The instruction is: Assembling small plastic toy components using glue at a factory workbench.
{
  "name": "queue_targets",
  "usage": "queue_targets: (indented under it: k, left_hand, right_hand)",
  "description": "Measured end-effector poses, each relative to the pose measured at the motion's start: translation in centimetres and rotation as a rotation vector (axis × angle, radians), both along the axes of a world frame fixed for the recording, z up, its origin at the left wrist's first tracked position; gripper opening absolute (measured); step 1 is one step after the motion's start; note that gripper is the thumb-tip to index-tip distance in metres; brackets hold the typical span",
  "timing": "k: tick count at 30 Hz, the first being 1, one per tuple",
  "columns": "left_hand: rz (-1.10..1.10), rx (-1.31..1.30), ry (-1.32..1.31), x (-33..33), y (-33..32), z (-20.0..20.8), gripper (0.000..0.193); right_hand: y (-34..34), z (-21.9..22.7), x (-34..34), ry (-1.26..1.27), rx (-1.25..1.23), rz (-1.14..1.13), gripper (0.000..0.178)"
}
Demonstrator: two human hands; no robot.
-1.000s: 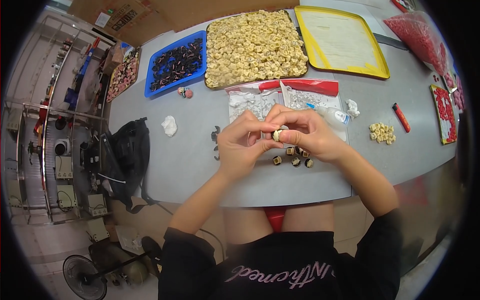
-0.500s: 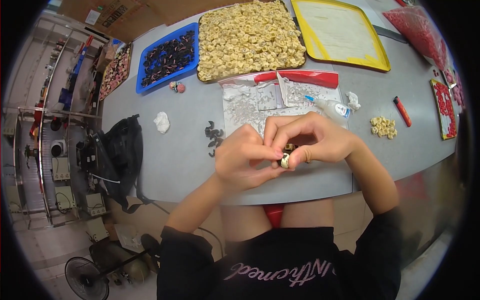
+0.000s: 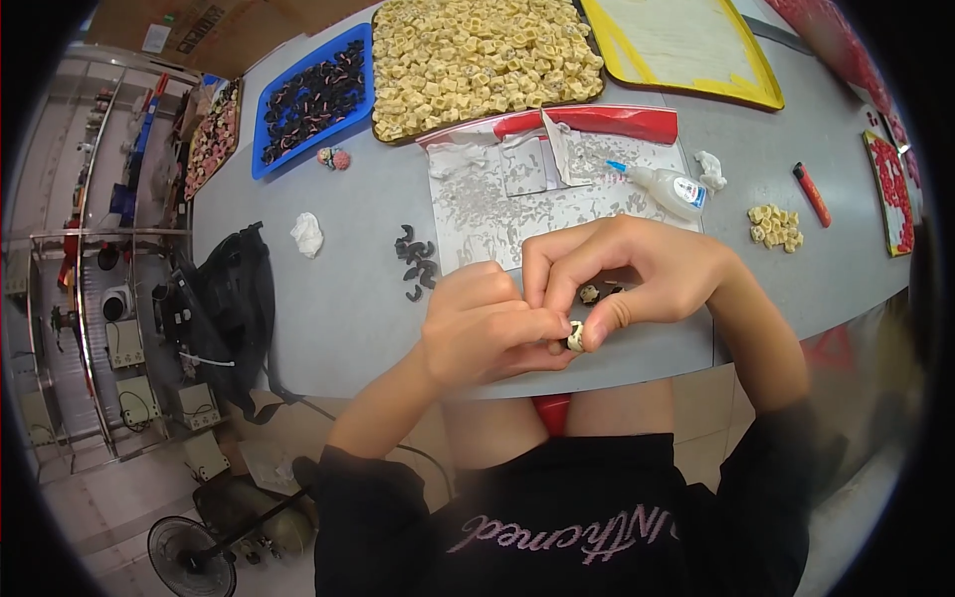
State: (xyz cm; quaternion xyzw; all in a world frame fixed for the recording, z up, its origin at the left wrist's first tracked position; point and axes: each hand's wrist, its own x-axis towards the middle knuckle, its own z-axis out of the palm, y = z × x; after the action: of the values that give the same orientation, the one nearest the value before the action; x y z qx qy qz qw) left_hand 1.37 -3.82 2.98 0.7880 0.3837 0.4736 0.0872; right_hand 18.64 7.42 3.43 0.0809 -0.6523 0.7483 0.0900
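Note:
A small cream-and-black piece (image 3: 575,337) is pinched between my two hands above the table's near edge. My left hand (image 3: 487,333) grips its left side with thumb and fingertips, while my right hand (image 3: 642,269) holds the right side between thumb and forefinger. The fingers cover much of the piece. Under the arch of my right hand lies a similar cream-and-black piece (image 3: 590,294). Several black curved pieces (image 3: 416,261) are scattered to the left of my left hand. Beyond the hands is a white sheet (image 3: 468,214) marked with grey spots, with a blue-tipped glue bottle (image 3: 676,194) on it.
At the back stand a blue tray (image 3: 368,75) of black pieces, a tray heaped with cream pieces (image 3: 487,60) and a yellow-rimmed tray (image 3: 771,99). Loose cream pieces (image 3: 776,228) and a red marker-like stick (image 3: 813,195) lie right. A black bag (image 3: 239,298) hangs over the left edge.
The view has shifted, so the tabletop sits higher in the picture. Both hands still pinch the piece, now slightly nearer the table edge, and more shows beneath my right hand.

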Motion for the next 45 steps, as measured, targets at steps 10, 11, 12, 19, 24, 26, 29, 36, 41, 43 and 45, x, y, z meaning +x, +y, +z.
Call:
queue_targets:
  k: [10, 11, 12, 19, 24, 26, 29, 36, 41, 43, 45]
  left_hand:
    - [0.014, -0.051, -0.133, 0.5, 0.5, -0.7, 0.032]
    - [0.03, -0.062, -0.294, 0.8, 0.7, -1.2, 0.036]
    - [-0.051, -0.092, -0.286, 0.0, 1.0, -1.2, 0.041]
    - [-0.07, -0.472, -0.687, -0.4, 1.6, -0.5, 0.034]
    - [-0.31, -0.859, -0.969, -1.8, 1.9, -1.5, 0.025]
    - [-0.381, -0.909, -1.016, -0.9, 2.1, -0.5, 0.026]
    - [-0.376, -1.031, -1.008, -1.0, 1.9, -0.4, 0.032]
    - [-0.403, -1.048, -0.998, -0.9, 2.4, -1.1, 0.023]
    - [-0.391, -1.057, -0.989, -1.4, 2.4, -1.8, 0.02]
    - [-0.396, -1.061, -1.004, -1.4, 2.4, -1.8, 0.021]
    - [-0.404, -1.064, -1.019, -1.1, 2.4, -1.7, 0.022]
  right_hand:
    - [0.0, -0.5, -0.2, -0.022, -0.018, -0.073, 0.027]
    - [0.0, -0.3, -0.3, -0.051, -0.044, -0.091, 0.026]
    - [-0.2, -0.2, -0.4, -0.081, -0.11, -0.134, 0.025]
    - [-0.7, 0.1, -0.7, -0.094, -0.033, -0.451, 0.017]
    - [-0.7, 1.2, -1.3, 0.192, 0.535, -0.774, 0.028]
    - [-1.2, 1.6, -1.3, 0.201, 0.611, -0.764, 0.031]
    - [-0.9, 1.3, -1.0, 0.19, 0.697, -0.668, 0.028]
    - [-0.6, 1.4, -0.8, 0.185, 0.72, -0.71, 0.024]
    - [-1.1, 0.8, -1.5, 0.173, 0.805, -0.757, 0.025]
    - [-1.3, 0.6, -1.7, 0.177, 0.839, -0.772, 0.025]
    - [-1.4, 0.5, -1.6, 0.163, 0.853, -0.798, 0.026]
